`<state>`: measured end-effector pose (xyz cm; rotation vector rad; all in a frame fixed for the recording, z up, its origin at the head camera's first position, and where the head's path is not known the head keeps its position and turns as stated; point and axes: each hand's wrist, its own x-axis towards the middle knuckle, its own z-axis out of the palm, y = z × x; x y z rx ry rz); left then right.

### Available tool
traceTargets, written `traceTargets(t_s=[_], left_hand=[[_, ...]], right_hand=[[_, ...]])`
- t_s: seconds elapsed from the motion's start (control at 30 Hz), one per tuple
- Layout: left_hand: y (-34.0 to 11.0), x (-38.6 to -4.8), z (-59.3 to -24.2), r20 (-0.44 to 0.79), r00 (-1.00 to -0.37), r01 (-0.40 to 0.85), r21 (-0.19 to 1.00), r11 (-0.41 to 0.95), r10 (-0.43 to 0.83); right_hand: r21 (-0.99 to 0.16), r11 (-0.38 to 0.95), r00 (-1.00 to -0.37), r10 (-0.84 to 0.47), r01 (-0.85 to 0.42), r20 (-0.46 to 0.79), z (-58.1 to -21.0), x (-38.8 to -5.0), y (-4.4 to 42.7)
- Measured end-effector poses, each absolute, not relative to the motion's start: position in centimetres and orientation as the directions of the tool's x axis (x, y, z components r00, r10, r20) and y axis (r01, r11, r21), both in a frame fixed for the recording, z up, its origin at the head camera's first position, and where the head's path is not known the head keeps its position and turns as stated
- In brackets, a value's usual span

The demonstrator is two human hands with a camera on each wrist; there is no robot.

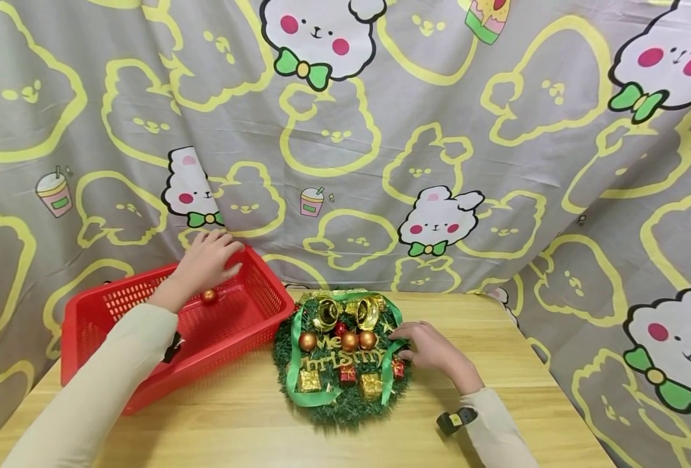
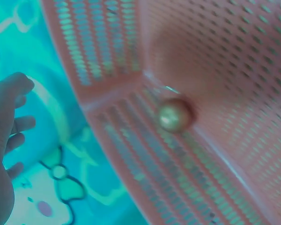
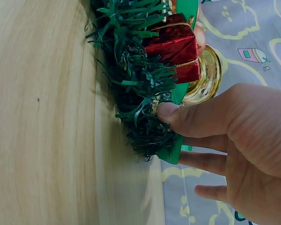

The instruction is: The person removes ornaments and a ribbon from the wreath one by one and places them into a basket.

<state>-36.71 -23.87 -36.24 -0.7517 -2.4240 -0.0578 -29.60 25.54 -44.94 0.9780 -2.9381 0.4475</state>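
Observation:
Over the red plastic basket (image 1: 164, 383), my left hand (image 1: 207, 260) hangs with loosely bent fingers and nothing in them. Beneath it a copper-coloured ball ornament (image 1: 208, 296) lies in the basket; the left wrist view shows the same ball (image 2: 173, 115) in a corner by the slotted wall. A green Christmas wreath (image 1: 339, 415) lies on the table, with gold bells (image 1: 368, 313), ball ornaments (image 1: 350, 341), small gift boxes and gold lettering. My right hand (image 1: 430, 351) pinches its right edge, thumb against the greenery and green ribbon (image 3: 170, 157), other fingers behind.
The wooden table (image 1: 234, 429) ends at a patterned grey curtain (image 1: 345, 195) behind the basket and wreath. The basket's right end stands close to the wreath's left edge. A black wrist device (image 1: 456, 421) sits on the right wrist.

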Motion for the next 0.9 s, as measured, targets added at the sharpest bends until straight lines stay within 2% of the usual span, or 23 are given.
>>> traceTargets(t_s=[0.3, 0.5, 0.9], left_hand=[[-19.0, -35.3, -34.6, 0.61, -0.537, 0.617, -0.186, 0.765, 0.582], [-15.3, -33.7, -33.8, 0.609, -0.479, 0.685, -0.193, 0.703, 0.633], [-10.2, -31.3, -35.8, 0.604, -0.38, 0.789, -0.183, 0.586, 0.7]], right_hand=[[-0.26, 0.763, -0.803, -0.586, -0.592, 0.106, -45.3, -29.6, 25.5], [-0.259, 0.764, -0.804, -0.583, -0.591, 0.114, -45.4, -29.6, 25.4], [-0.26, 0.755, -0.796, -0.593, -0.602, 0.121, -45.0, -29.6, 25.5]])
